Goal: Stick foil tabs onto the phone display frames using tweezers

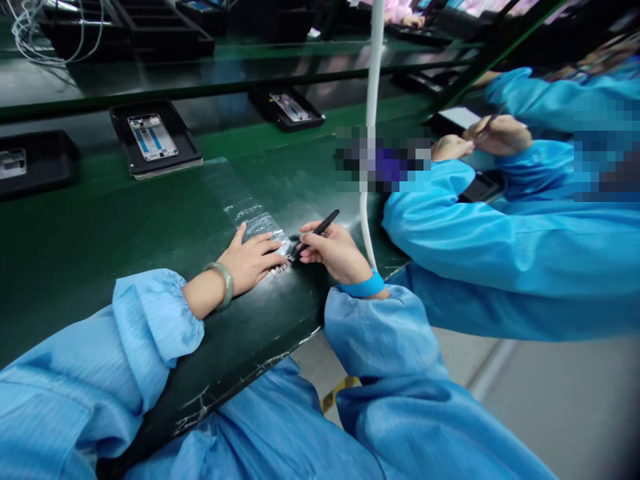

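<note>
My left hand (251,260) lies flat with fingers stretched out, pressing on a clear plastic strip (255,217) stuck along the green bench. A jade-coloured bangle (227,285) circles that wrist. Between finger and thumb, my right hand (336,248) grips black tweezers (325,223), their lower end pointing down to the strip's near end, close to my left fingertips. Small pale pieces (278,270) show there beside my left fingers, too small to make out. A blue band (363,285) goes round my right wrist.
Black trays with phone frames (153,137), (293,107), (13,163) stand along the back of the bench (90,240). A white hose (373,100) hangs down just right of my right hand. Close on the right, a co-worker's blue sleeve (475,227) reaches over the bench.
</note>
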Demonstrator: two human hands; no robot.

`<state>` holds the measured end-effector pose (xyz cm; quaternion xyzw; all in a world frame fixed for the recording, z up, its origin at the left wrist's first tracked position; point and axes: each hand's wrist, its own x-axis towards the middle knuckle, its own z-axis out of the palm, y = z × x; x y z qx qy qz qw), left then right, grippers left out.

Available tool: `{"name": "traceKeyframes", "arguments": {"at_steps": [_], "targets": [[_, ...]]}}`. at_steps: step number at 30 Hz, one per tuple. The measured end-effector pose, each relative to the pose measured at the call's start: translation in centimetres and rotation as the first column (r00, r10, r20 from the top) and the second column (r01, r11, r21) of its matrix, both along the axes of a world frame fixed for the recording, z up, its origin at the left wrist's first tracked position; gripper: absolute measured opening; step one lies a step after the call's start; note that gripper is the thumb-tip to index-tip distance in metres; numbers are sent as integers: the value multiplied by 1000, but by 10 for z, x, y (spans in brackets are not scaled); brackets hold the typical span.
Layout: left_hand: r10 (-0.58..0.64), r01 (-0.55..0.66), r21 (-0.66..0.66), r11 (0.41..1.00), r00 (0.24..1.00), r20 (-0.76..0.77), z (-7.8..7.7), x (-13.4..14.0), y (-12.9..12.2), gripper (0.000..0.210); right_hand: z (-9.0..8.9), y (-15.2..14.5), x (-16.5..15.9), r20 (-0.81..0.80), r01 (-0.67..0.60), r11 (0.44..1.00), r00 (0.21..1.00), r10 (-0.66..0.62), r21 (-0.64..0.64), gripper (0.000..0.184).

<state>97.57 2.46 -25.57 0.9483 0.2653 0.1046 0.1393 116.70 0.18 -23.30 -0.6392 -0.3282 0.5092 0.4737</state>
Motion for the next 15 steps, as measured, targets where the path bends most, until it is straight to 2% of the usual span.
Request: {"name": "traceKeyframes", "arguments": {"at_steps": [4,9,12,15], "targets": [[5,-3,-55,998,999,42,-1,1,0,31,1,2,0,-3,-10,1000,1000,10,7,19],[61,-34,-153,988,982,178,2,1,-2,24,10,4,-8,-50,28,992,998,-22,125,23],[180,-105,-235,966,928,326,7,-3,-6,20,13,1,-19,-93,48,974,995,-28,222,27],[345,-188,-356,915,821,454,13,-11,-11,24,14,-4,-36,-175,31,945,984,29,327,31]]}}
